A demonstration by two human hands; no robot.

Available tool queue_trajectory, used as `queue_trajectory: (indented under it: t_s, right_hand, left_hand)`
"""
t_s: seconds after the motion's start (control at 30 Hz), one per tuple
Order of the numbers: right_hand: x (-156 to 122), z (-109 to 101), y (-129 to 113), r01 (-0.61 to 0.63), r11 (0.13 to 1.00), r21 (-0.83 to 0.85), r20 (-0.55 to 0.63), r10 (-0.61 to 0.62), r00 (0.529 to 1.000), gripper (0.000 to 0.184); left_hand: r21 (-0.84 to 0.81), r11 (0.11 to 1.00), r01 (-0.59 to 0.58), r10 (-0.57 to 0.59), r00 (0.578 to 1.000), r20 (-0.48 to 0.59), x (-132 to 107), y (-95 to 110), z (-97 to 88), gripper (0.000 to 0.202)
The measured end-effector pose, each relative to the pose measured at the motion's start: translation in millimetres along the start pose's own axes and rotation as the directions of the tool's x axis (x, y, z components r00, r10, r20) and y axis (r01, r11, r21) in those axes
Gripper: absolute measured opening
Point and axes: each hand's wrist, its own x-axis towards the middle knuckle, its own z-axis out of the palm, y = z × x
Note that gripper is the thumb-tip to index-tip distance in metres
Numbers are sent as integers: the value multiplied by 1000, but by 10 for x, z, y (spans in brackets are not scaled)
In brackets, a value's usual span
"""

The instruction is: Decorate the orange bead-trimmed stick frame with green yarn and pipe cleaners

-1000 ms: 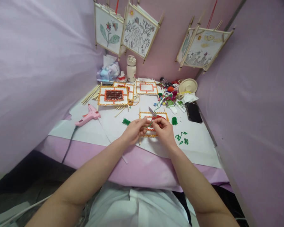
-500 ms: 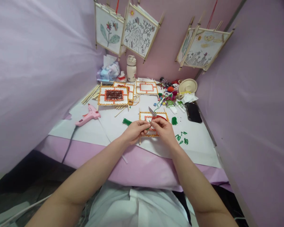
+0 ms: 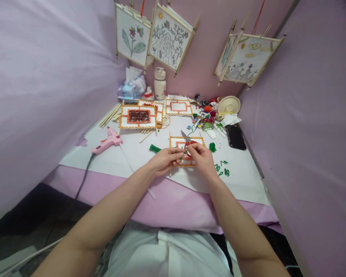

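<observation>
White tabletop (image 3: 242,173), fingers (image 3: 175,151) pinching yarn (image 3: 185,152)

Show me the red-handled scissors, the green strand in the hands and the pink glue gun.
Red-handled scissors (image 3: 186,137), head view: on the metal blades.
Green strand (image 3: 185,152), head view: on its exposed stretch.
Pink glue gun (image 3: 110,140), head view: middle of its body.

Green yarn (image 3: 185,152) between pinching fingers (image 3: 175,156)

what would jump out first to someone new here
Probably the left hand and right hand, mid-picture, holding a thin green strand over an orange-edged frame. Then the framed drawings hanging before the pink wall at the top, and the pink glue gun lying on the left of the table.
</observation>
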Motion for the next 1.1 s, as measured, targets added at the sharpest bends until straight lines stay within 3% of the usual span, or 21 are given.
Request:
queue_trajectory:
  t_s: [0.2, 0.43, 0.57, 0.67, 0.8, 0.97, 1.1]
  right_hand:
    - [7, -9, -2, 19, 999, -29, -7, -19, 1000, 22]
    - [-16, 3, -51, 49, 997, -62, -48, -52, 997, 20]
    - [-8, -4, -64, -20, 1000, 18, -32, 20, 999, 22]
    - [3, -14, -76, -54, 997, 63, -35, 56, 998, 22]
    - [3, -10, -80, -34, 999, 33, -34, 35, 999, 22]
    - [0, 13, -48, -18, 1000, 2, -4, 18, 1000, 24]
    - [-1, 18, -55, -18, 1000, 16, -33, 18, 999, 23]
  left_hand:
    - [13, 1000, -7, 7, 1000, -29, -19, 14, -8, 41]
    - [42, 999, 34, -35, 999, 25, -18, 4, -9, 37]
    - [118, 992, 44, -46, 999, 19, -32, 27, -30, 37]
    - [277, 958, -71, 98, 992, -85, -32, 52, -59, 38]
    - [515, 828, -224, 340, 929, -144, -20, 58, -37, 34]
    - [636, 728, -255, 387, 919, -74, -5, -6, 33, 21]
    - [578, 775, -257, 385, 917, -109, 33, -64, 5, 19]
